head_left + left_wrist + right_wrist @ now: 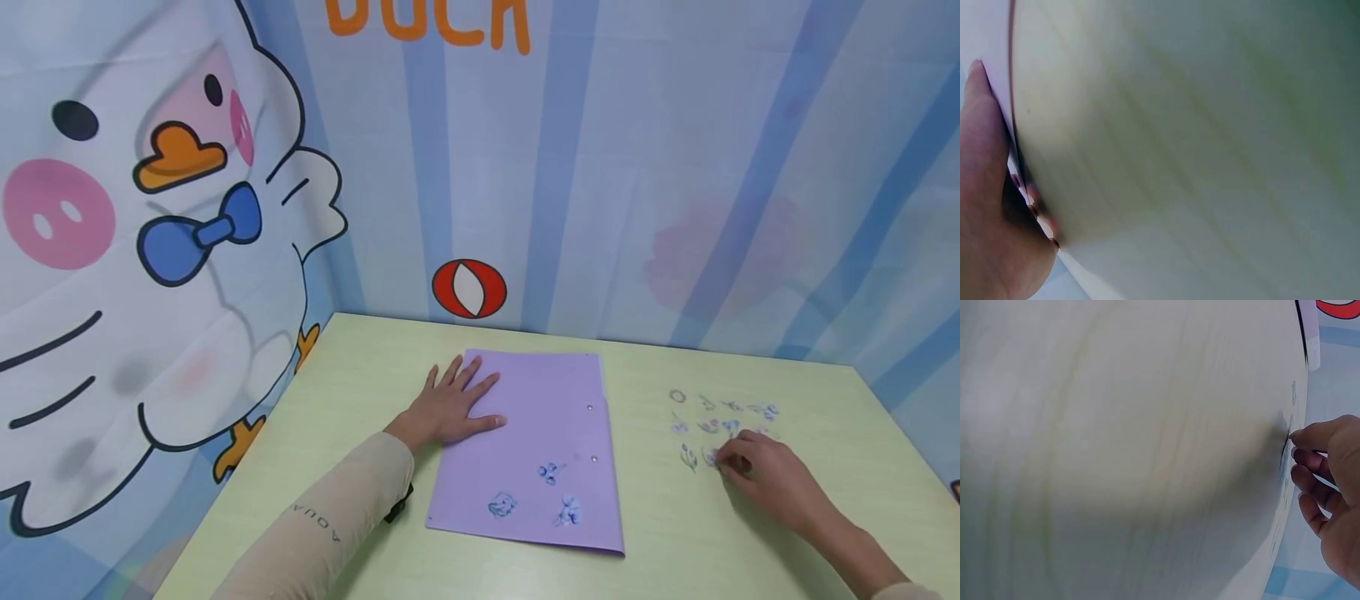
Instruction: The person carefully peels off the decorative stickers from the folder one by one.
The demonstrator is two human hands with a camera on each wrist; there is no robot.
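My left hand rests flat on the left side of a purple folder, fingers spread. In the left wrist view, the thumb of that left hand lies along the folder's edge. Three blue flower stickers sit on the folder's lower part: a round one, a small sprig and a larger bloom. At right, my right hand pinches at a small flower sticker on the table, thumb and index fingertips together at its edge. The right wrist view shows that hand low over the tabletop, its other fingers curled.
Several more small flower stickers lie in rows on the pale yellow-green table, right of the folder. Two metal snaps show on the folder's right side. A blue striped backdrop with a cartoon duck stands behind and to the left.
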